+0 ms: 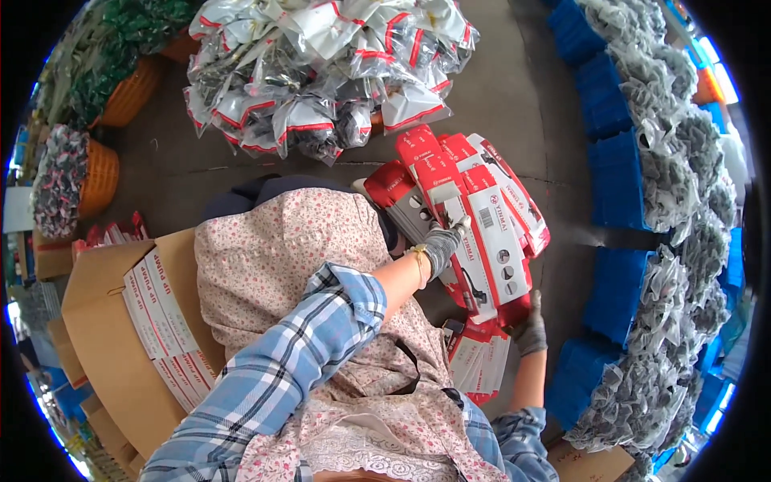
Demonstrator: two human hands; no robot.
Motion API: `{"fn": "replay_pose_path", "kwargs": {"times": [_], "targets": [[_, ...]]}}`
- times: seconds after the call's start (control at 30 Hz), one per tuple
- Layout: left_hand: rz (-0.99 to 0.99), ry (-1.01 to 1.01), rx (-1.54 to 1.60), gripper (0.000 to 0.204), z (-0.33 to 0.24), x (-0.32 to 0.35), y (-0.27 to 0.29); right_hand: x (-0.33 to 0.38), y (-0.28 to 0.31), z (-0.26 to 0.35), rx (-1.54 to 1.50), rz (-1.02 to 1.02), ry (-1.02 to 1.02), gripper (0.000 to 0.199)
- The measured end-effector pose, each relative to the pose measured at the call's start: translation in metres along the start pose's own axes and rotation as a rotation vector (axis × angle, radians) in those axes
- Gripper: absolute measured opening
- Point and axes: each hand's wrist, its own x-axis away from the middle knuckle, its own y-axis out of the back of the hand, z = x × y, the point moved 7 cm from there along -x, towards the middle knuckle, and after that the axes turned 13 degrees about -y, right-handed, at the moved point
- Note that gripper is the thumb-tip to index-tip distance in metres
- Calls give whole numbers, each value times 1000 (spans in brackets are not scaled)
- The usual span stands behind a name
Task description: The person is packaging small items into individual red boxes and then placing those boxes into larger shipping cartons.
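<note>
While the person sat over the floor (514, 88), both gloved hands worked a fanned stack of red-and-white flat cartons (474, 217) held just right of the lap. The left hand (442, 245), in a grey glove, was closed over the near edge of the upper cartons, fingers curled across a white panel. The right hand (530, 325), also gloved, cupped the stack's lower corner from beneath, fingers pressed together; whether the thumb gripped could not be told.

About 5 cartons splayed apart at their far ends, each overlapping the next. Judged from that fan, the main risk was slippage: the glossy card, held only at the near end by 2 hands, could slide and spill toward the floor. Gloves probably dulled the sense of a carton creeping loose.

A second sheaf of flat cartons (478, 361) lay on the lap just below the right hand; a falling stack might knock or mix with it. To the far side, a heap of clear bagged parts with red-striped headers (321, 72) sat near the fan's tips, so a wide swing could snag it. At left, an open cardboard box (120, 321) held packed cartons; at right stood blue crates (618, 177) of grey bagged goods.
</note>
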Motion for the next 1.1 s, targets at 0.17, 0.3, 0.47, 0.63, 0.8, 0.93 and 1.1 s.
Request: {"fn": "replay_pose_path", "kwargs": {"times": [0.17, 0.3, 0.47, 0.63, 0.8, 0.93, 1.1], "targets": [[162, -106, -29, 68, -18, 23, -16, 35, -26, 19, 469, -158, 137, 72], [300, -18, -54, 55, -14, 35, -17, 28, -88, 104, 1114, -489, 892, 88], [263, 48, -100, 44, 1, 17, 11, 16, -244, 116, 1339, -470, 895, 93], [297, 1, -32, 28, -22, 41, -9, 4, -223, 141, 1392, -662, 616, 85], [509, 7, 163, 28, -12, 36, -18, -8, -202, 142, 1187, -534, 580, 63], [485, 6, 129, 30, -5, 31, -18, 4, -207, 141, 1372, -694, 816, 51], [348, 62, 180, 39, -12, 36, -15, 30, -225, 139, 1476, -674, 704, 61]]}}
